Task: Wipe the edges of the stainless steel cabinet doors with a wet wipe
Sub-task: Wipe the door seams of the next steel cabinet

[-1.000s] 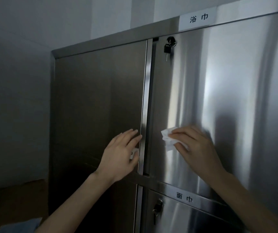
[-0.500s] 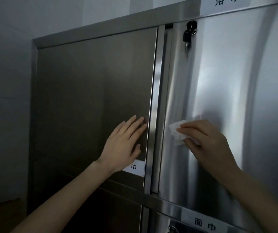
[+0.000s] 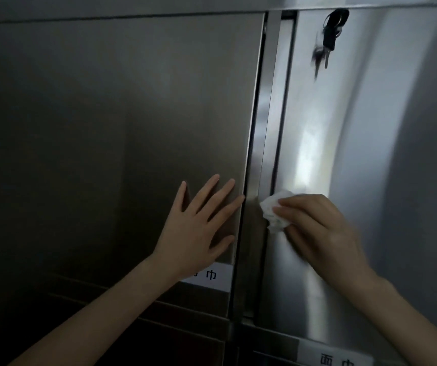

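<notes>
Your right hand (image 3: 323,233) has slid the wet wipe (image 3: 272,211) leftward onto the right door's (image 3: 344,154) edge, where it now touches the centre post (image 3: 271,88). Your fingers curl round the crumpled wipe, pressing it low against the post. Left of the post, your left hand (image 3: 196,233) lies flat and spread on the left door (image 3: 106,114), fingertips reaching its edge. Keys (image 3: 331,33) hang right of the post, near its top.

Left hand (image 3: 196,233) splayed flat, right hand (image 3: 323,233) pinching
</notes>
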{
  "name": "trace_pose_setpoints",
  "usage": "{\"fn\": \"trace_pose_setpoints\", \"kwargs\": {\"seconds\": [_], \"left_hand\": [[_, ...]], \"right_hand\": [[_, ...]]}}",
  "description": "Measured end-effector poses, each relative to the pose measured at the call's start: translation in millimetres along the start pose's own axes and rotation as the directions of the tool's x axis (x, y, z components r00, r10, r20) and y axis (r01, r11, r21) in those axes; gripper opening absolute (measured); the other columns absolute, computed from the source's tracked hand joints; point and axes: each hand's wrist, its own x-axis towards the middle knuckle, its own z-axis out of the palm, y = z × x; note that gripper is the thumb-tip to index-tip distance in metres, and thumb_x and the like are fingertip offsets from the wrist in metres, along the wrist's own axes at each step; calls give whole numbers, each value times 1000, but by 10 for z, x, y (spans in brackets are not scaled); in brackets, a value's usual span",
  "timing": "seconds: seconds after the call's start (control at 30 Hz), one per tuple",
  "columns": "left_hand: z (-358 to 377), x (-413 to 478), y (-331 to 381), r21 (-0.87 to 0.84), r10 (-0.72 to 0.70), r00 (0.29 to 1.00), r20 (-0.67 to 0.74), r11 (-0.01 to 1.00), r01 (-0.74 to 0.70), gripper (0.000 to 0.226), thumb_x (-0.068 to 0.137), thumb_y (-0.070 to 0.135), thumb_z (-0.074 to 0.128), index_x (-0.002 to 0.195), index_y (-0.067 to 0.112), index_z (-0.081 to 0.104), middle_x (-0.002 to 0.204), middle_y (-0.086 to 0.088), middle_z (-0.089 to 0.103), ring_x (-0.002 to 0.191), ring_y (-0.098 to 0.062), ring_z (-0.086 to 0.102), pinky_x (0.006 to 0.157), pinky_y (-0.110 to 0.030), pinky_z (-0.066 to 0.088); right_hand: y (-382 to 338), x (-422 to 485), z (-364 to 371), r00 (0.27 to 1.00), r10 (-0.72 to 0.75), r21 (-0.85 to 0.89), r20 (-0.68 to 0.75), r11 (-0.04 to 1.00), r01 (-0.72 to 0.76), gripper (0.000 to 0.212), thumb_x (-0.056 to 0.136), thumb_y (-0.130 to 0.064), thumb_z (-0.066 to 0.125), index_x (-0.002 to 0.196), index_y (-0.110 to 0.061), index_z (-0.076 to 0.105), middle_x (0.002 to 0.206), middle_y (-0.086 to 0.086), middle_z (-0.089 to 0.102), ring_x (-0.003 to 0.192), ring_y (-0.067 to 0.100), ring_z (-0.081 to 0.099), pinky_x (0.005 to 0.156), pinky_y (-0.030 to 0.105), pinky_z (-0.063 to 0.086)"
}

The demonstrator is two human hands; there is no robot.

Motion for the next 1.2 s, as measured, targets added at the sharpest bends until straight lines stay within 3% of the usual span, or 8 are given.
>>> {"fn": "trace_pose_setpoints", "kwargs": {"seconds": [0.13,0.27,0.47,0.63,0.8,1.07,1.2], "left_hand": [[56,-15,-22,-23,6,996,-85,1000,-8,68,90,58,37,151,29,24,160,-6,21,148,-29,17,107,-71,24],[3,-8,55,-120,27,985,-168,992,-48,65,88,45,47,148,32,29,157,-7,30,148,-29,20,107,-72,20],[28,152,164,-54,194,973,-124,978,-202,56,89,41,52,139,18,51,156,-9,33,147,-25,21,116,-58,15],[60,264,282,-57,189,969,-162,978,-200,52,90,41,51,132,12,58,152,-9,40,145,-26,26,118,-53,15],[106,250,327,-84,185,974,-130,977,-197,58,89,41,49,137,9,53,153,-6,39,148,-27,19,118,-57,11],[98,288,415,-120,203,964,-173,967,-225,46,88,24,47,126,3,61,144,-11,51,146,-30,24,114,-60,15],[65,259,358,-54,245,965,-92,967,-251,55,90,32,41,137,6,51,152,-10,40,148,-28,18,116,-56,15]], "right_hand": [[3,-10,81,998,-41,-59,55,997,44,24,92,-11,53,107,-1,70,109,10,65,104,25,58,86,31,48],[36,-91,-13,998,-39,-82,53,996,44,26,92,-14,52,106,-2,70,111,9,66,106,26,59,93,31,46],[132,-112,-79,998,15,-74,63,997,-10,27,92,-14,50,104,-3,71,111,8,66,105,27,60,87,34,47],[134,-143,-67,999,29,-52,27,998,-28,22,91,-10,55,105,-4,71,111,7,66,104,27,60,84,36,51],[268,-123,-215,1000,11,-78,12,997,-10,21,92,-6,53,103,0,70,107,10,67,100,30,62,80,40,51],[434,-137,-312,1000,-27,-76,10,997,28,20,89,-4,56,104,1,70,107,11,67,99,31,61,82,40,50],[388,-102,-259,999,-31,-48,-34,998,30,22,91,-8,54,104,0,70,107,10,67,99,29,61,89,33,47]]}}
